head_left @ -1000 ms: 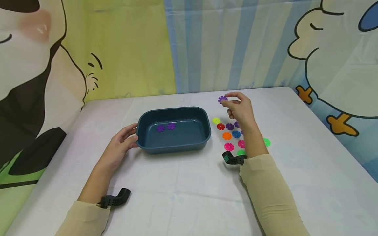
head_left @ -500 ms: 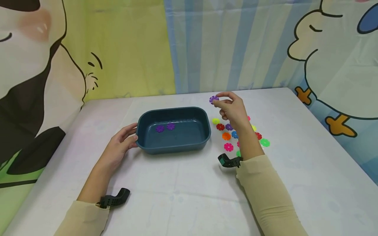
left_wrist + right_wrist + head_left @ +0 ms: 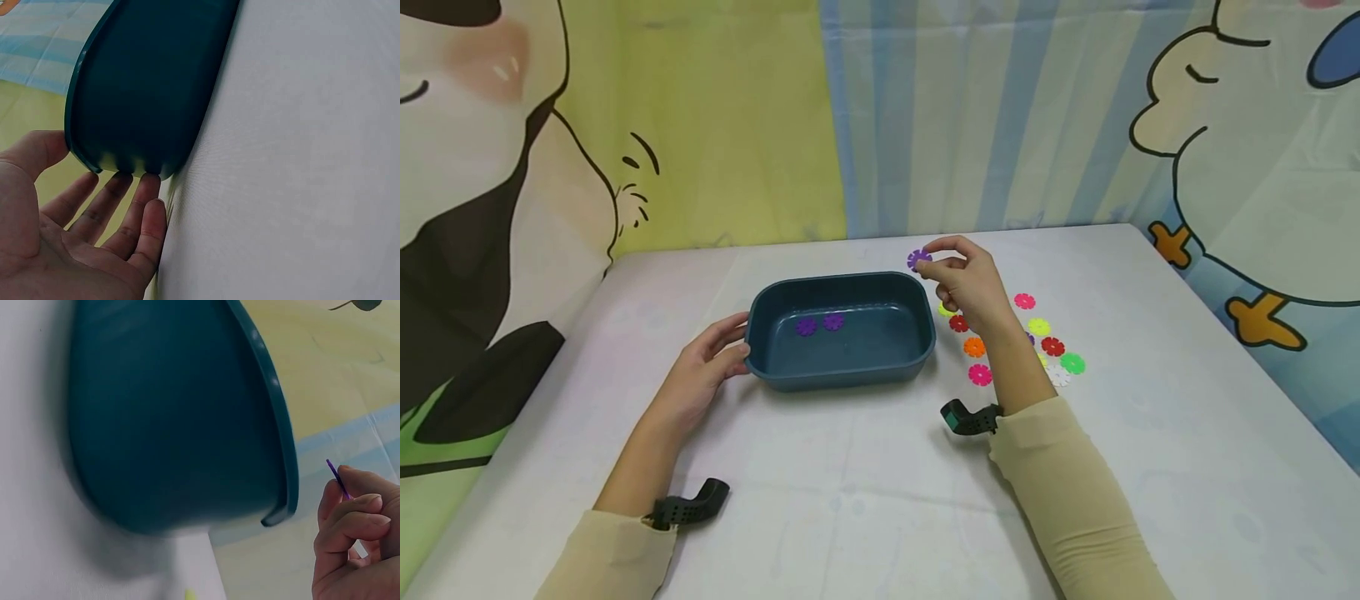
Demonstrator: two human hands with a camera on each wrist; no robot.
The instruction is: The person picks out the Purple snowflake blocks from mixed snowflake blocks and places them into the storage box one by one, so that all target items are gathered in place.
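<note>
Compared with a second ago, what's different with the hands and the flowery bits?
The right hand moved left, toward the blue tub, still pinching a purple piece. That uncovered the farthest pink piece. The left hand stayed against the tub, and two purple pieces stayed inside.

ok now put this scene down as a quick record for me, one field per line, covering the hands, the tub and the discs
left hand: touches the outside of the left end of the tub
right hand: pinches a purple disc near the tub's far right corner
tub: dark blue-green, on the white table
in tub: two purple discs, close together
loose discs: right of the tub, including orange, green and white
hidden: right arm covers part of them, so no full count
</note>
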